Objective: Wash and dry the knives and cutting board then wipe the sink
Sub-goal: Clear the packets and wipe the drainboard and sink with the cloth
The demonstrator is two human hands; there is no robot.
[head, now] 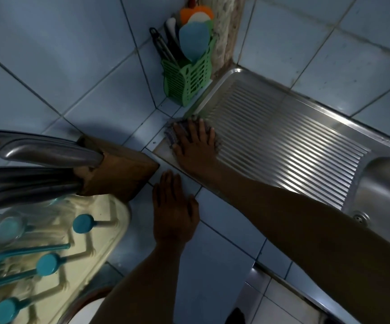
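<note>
Overhead, one view, dim bluish light.

Surfaces: pale blue tiled counter point(224, 232) w/ dark grout; same tile on both walls point(49, 54), meeting at a corner w/ a rough bare strip. Steel sink point(380, 183) unit set in counter at right: ribbed drainboard point(282, 146) sloping to the basin, small overflow hole near basin's front rim.

Items:
- Cloth point(171, 133), greyish-purple, at drainboard's near-left corner, mostly hidden under right hand.
- Right hand point(195, 146): fingers straight, spread flat, pressing cloth onto drainboard; forearm crosses frame from lower right.
- Left hand point(174, 206): palm down, fingers straight and together, flat on counter tile just in front of sink edge; holds nothing.
- Knife block point(117, 169), wood, tilted, on counter left of hands; knives point(37, 153) seated in it, steel handles pointing left.
- Caddy point(188, 85), green slotted plastic, upright in the wall corner beside drainboard's far end; holds utensils w/ blue, orange, white heads and dark handles.
- Rack point(72, 242), cream plastic w/ teal pegs, lower left, touching block's base; a clear glass on it, blurred.

Cutting board: can't tell where.
</note>
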